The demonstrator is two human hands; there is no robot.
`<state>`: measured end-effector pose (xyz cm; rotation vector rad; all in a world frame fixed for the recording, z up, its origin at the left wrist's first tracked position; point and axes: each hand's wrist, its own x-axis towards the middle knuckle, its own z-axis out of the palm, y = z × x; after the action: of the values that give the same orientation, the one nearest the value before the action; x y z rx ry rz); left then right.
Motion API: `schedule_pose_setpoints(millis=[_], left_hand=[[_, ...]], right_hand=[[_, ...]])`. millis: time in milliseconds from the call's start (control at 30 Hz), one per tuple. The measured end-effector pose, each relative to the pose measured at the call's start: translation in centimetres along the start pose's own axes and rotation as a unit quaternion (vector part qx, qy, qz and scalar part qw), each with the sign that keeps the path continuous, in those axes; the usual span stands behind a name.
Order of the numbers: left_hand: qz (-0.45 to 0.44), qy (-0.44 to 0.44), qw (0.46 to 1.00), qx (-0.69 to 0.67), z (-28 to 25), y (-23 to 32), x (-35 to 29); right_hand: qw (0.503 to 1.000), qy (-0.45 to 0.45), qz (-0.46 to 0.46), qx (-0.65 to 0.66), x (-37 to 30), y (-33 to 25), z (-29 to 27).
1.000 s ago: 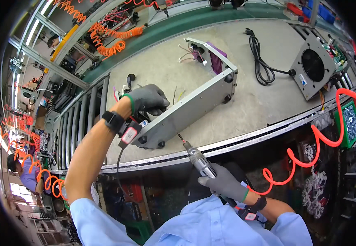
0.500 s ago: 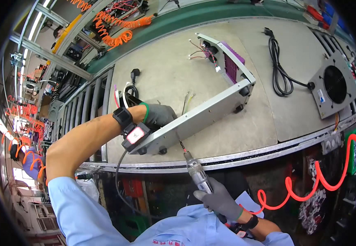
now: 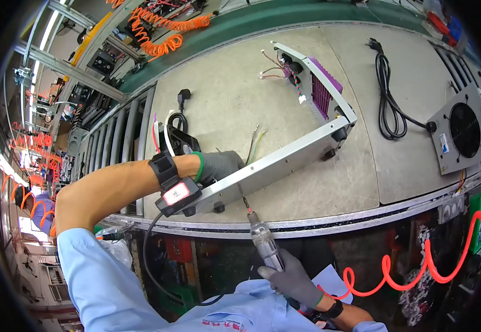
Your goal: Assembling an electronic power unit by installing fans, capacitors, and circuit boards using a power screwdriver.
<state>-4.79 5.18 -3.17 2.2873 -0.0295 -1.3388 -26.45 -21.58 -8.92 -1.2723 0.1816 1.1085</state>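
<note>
The panel [image 3: 295,157] is standing on edge on the table [image 3: 218,119], its lower-left end lying near the table's front rail [image 3: 329,226]. Its outer face, bearing black feet [image 3: 218,207], is facing the person. The purple grille [image 3: 323,94] is standing at the panel's far right end, and a loom [image 3: 291,73] is hanging beside it.

The gloved left hand [image 3: 220,167] is resting behind the panel's upper edge. The panel is hiding the fingertips, so whether they are gripping or lying apart cannot be told. A black module [image 3: 180,195] is sitting on the left wrist.

The gloved right hand [image 3: 295,281] is closing firmly around the driver [image 3: 265,243]. The bit [image 3: 245,202] is pointing up at the outer face, opposite the left hand; contact cannot be confirmed. A red hose [image 3: 403,281] is coiling away rightward from near the right wrist.

Two thin wires [image 3: 258,137] are projecting behind the panel. At the right, a black cord [image 3: 384,94] is leading to the fan unit [image 3: 445,141].
</note>
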Motion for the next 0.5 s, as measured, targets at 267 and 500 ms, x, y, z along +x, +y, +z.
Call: schedule_pose_setpoints(millis=[267,500], left_hand=[[-0.033,0.02,0.999,0.009,0.1,0.9,-0.7],[-0.045,0.035,0.998,0.025,0.2,1.4,-1.3]], right_hand=[[0.999,-0.017,0.013,0.034,-0.2,-0.3,0.1],[1.0,-0.01,-0.007,0.016,0.0,-0.1,0.1]])
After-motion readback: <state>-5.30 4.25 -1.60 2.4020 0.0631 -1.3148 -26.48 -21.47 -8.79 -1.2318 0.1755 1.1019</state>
